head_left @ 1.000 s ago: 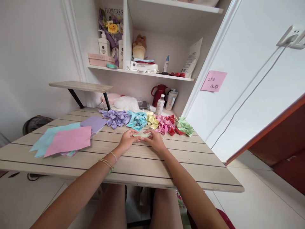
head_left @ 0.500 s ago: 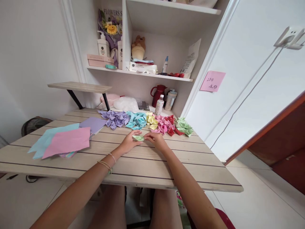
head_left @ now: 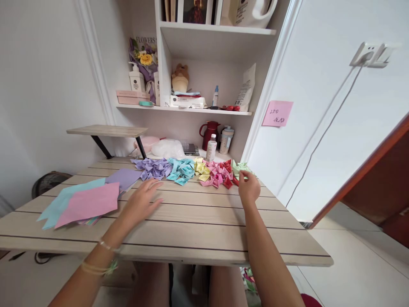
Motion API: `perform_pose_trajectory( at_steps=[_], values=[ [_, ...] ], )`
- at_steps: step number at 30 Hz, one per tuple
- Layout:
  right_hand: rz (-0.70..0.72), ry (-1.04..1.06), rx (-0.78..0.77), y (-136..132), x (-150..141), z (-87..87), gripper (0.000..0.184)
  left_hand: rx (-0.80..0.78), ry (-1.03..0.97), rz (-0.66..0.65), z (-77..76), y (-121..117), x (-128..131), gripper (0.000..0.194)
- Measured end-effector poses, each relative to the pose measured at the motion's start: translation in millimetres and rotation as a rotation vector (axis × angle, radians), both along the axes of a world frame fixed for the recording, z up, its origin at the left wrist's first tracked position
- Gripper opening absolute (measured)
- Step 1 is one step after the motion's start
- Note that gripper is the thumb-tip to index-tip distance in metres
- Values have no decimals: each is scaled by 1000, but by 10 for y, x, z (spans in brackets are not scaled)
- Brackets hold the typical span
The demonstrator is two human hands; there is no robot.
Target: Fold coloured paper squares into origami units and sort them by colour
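Observation:
My right hand (head_left: 249, 186) reaches to the pile of green folded paper pieces (head_left: 240, 166) at the right end of a row on the wooden table (head_left: 198, 221). Its thumb and forefinger are pinched on a green folded piece at the pile's edge. My left hand (head_left: 142, 200) hovers open and flat over the table, fingers spread, beside the purple sheet (head_left: 124, 177) and the pink sheet (head_left: 89, 202). The row also has purple (head_left: 153, 167), blue (head_left: 182, 168), yellow (head_left: 200, 166) and pink and red pieces (head_left: 219, 172).
A light blue sheet (head_left: 64, 198) lies under the pink one. Behind the row stand a small bottle (head_left: 211, 149) and a red jug (head_left: 210, 130). A low side shelf (head_left: 107, 130) sits at the back left. Wall shelves hold bottles and boxes. A wooden door edge (head_left: 367, 170) is at the right.
Both hands left the table's middle, where they held the green folded piece. The right hand carried it right to the green pile; the left hand opened and moved left towards the sheets.

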State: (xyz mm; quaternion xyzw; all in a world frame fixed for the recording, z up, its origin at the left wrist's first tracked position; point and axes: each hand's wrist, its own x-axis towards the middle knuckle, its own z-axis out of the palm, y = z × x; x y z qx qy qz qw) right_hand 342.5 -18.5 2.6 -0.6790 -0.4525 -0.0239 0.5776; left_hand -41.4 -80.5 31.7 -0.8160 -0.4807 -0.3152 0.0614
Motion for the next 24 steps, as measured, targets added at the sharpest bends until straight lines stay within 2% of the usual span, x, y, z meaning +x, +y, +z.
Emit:
perform_pose_trajectory(
  at_steps=[3,6,10,13,16,20,24],
  values=[
    [-14,44,-75,-12,116,-53,40,17,105,196,-72,-204,-488,50],
    [16,37,-115,6,29,-88,57,-4,218,341,-187,-387,-934,53],
    [147,-95,-74,18,-327,-87,49,-42,326,372,-361,-552,-1325,43],
    [284,-195,15,-20,-643,-88,43,2,340,400,-446,-612,-1439,46],
    [533,-269,79,-78,-899,-100,38,148,232,395,-407,-651,-1344,35],
    [898,-296,14,-149,-1083,-116,47,289,-95,241,-144,-673,-909,19],
    [1108,-169,-117,-185,-1123,-139,65,229,-433,227,149,-547,-336,18]
  ],
)
